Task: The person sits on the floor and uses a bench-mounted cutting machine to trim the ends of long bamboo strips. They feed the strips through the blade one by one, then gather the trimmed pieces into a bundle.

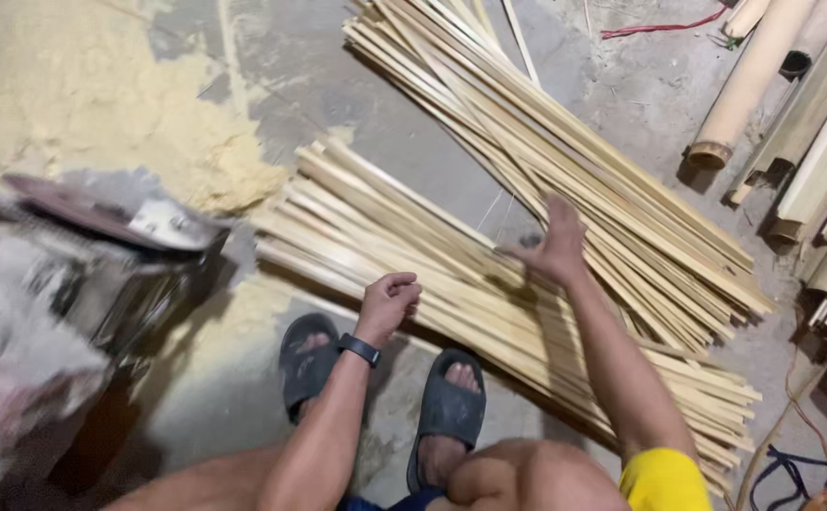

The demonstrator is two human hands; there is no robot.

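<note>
Bamboo strips (pixel 489 284) lie under the right hand (pixel 551 248) — ungripped.

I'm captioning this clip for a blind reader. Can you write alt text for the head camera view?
Seen from above, a seated person's right hand, fingers spread, reaches over a pile of pale bamboo strips on a concrete floor, while the left hand, loosely curled and wearing a black wristband, hovers beside it. Sawdust lies at left, bamboo poles at right.

Yellow sawdust (pixel 101 104) covers the floor left, beside a blurred, possibly metal machine (pixel 101 246); bamboo poles (pixel 764 76) lie right.
</note>
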